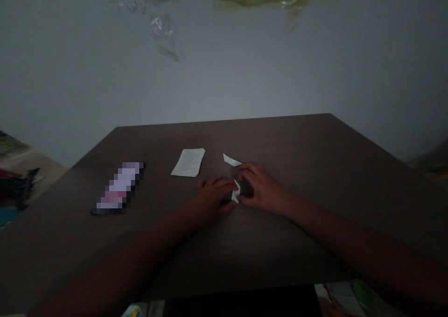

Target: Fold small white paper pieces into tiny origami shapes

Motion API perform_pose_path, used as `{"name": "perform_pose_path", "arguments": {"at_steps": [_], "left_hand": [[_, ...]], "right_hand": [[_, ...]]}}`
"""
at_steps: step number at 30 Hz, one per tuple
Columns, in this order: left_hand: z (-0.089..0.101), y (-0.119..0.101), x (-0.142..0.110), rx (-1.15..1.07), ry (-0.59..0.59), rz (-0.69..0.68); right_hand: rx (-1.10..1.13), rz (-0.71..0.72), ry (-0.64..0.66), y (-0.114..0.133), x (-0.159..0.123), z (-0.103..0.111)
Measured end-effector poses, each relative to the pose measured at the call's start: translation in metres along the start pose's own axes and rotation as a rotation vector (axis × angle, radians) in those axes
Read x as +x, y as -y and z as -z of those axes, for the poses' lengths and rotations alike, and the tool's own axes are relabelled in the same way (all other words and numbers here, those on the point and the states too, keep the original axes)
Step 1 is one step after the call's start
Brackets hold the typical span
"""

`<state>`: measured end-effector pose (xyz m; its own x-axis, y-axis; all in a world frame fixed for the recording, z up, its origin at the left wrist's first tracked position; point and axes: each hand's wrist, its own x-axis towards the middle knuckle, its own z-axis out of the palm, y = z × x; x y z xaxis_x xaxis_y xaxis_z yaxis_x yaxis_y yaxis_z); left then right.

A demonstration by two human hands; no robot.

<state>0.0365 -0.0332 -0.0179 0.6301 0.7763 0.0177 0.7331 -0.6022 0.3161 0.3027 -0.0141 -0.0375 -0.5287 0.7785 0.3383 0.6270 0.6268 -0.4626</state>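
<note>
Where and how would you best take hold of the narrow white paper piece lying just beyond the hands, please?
I'd pinch the paper piece lightly across its long edges at the left end, coming from the left: it looks narrow, and that end lies free on the table, while its right end sits close to the right hand.
</note>
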Motion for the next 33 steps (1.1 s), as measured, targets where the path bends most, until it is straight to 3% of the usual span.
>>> {"name": "perform_pose_path", "arguments": {"at_steps": [6, 23, 27, 33], "left_hand": [[0.005, -0.003, 0.003, -0.018, 0.002, 0.081], [0.001, -0.006, 0.004, 0.005, -0.014, 0.037], [0.004, -0.007, 0.003, 0.045, -0.03, 0.006], [0.02, -0.01, 0.002, 0.085, 0.055, -0.05]], "right_hand": [[-0.051, -0.049, -0.022, 0.005, -0.001, -0.003], [-0.025, -0.131, -0.144, -0.019, 0.012, -0.016], [0.02, -0.065, -0.099, -0.02, 0.011, -0.015], [0.058, 0.003, -0.006, -0.016, 0.007, -0.008]]}}
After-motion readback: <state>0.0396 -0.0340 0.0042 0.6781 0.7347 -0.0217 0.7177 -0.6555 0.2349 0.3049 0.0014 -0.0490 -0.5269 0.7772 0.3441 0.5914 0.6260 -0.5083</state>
